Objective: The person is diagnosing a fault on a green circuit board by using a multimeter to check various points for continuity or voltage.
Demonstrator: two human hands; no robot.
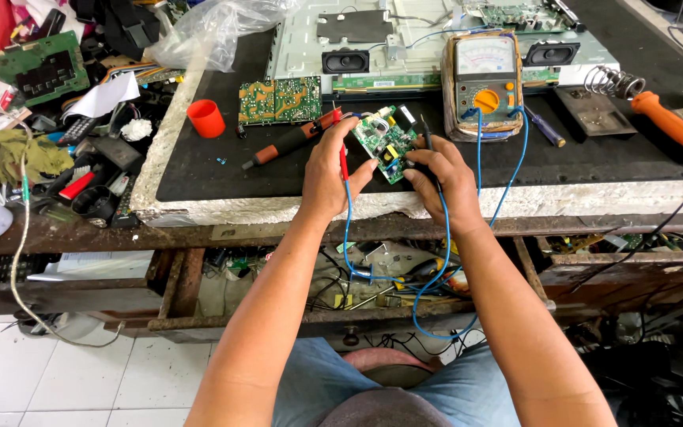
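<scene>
Looking down, we've got the bench (199, 170) with its black mat, and the analog multimeter (482, 83) sits at the back, just behind our hands. Both forearms reach up from the lap, wrists bent inward so the hands meet near the front edge. Our left hand (327, 175) has its fingers pinched around the red probe (343, 158), and our right hand (446, 178) grips the black probe (427, 136). Both tips sit on the small green circuit board (383, 142) propped between them.
</scene>
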